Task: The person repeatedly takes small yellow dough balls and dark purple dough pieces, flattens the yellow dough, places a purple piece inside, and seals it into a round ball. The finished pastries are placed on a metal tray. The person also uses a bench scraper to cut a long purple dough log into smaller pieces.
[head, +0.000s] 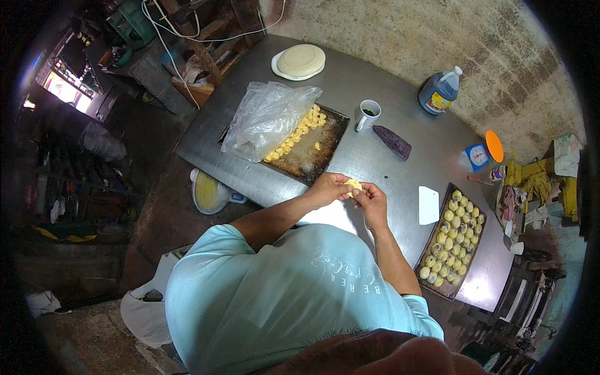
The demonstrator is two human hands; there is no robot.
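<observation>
A small piece of yellow dough is pinched between the fingers of my left hand and my right hand, above the near edge of the steel table. Just beyond my left hand lies a dark metal baking tray with rows of small yellow dough pieces, partly covered by a clear plastic bag. One loose dough piece sits apart on the tray's bare part. To the right, a second tray holds many round, yellowish balls, some with dark patches.
On the steel table are a white mug, a dark purple block, a white scraper, a jug of dark liquid, a blue scale and an oval lidded container. A fan stands below left.
</observation>
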